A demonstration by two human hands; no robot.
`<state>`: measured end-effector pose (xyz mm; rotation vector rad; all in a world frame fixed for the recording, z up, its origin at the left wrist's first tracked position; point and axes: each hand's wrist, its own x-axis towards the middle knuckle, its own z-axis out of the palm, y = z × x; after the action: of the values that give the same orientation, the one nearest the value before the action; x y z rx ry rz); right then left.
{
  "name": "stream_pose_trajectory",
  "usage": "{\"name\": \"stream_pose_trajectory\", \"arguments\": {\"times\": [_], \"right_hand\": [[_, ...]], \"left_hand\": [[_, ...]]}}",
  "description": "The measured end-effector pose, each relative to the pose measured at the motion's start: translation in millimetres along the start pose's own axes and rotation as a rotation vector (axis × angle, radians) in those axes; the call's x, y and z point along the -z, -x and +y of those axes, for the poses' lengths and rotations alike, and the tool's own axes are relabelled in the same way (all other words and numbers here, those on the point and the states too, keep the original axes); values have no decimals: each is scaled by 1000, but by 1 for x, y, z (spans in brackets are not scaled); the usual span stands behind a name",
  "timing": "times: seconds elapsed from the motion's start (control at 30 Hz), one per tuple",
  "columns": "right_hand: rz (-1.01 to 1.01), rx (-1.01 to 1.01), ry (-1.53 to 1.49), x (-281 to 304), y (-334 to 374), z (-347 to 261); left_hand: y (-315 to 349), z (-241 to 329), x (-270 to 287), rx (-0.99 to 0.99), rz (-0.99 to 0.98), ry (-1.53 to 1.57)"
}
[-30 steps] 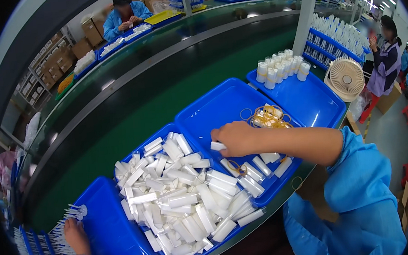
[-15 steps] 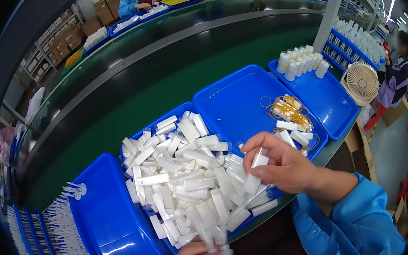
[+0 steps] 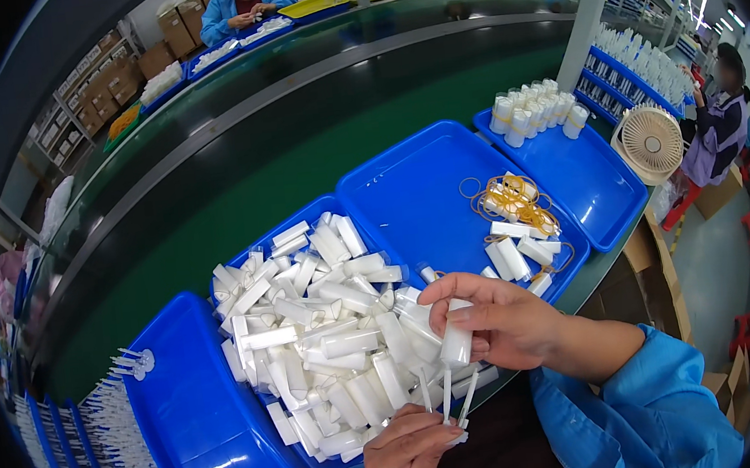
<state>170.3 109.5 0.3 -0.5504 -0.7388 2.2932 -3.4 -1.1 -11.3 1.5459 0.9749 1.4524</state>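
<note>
Near the lower edge, my left hand (image 3: 410, 452) pinches a white plastic pronged part (image 3: 447, 394) by its base, with its thin prongs pointing up. My right hand (image 3: 514, 318) is closed around a white sleeve with a clear end (image 3: 456, 339), held upright just above the prongs. The sleeve's lower end meets or overlaps one prong; whether it is around it I cannot tell. Left of both hands, a heap of similar white sleeves (image 3: 312, 330) fills a blue tray (image 3: 325, 206).
Another blue tray (image 3: 406, 186) carries yellow rubber bands (image 3: 512, 203) and loose sleeves. Bundled sleeves (image 3: 535, 110) stand on the right tray (image 3: 592, 190), near a fan (image 3: 649, 143). At left, pronged parts (image 3: 128, 438) crowd racks beside a blue tray (image 3: 202, 404). Co-workers sit beyond the green conveyor (image 3: 207, 178).
My left hand has risen and shifted right with the pronged part. My right hand has turned the sleeve upright and brought it over the prongs. The whole view has shifted slightly.
</note>
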Motion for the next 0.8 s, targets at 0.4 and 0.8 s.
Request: {"name": "stream_pose_trajectory", "arguments": {"times": [0.4,0.8], "right_hand": [[19,77,618,3,6,-9],[-68,181,1118,2,33,-21]], "left_hand": [[-2,-3,-1,32,-45,5],[1,-6,0,-24,-242,-16]]}}
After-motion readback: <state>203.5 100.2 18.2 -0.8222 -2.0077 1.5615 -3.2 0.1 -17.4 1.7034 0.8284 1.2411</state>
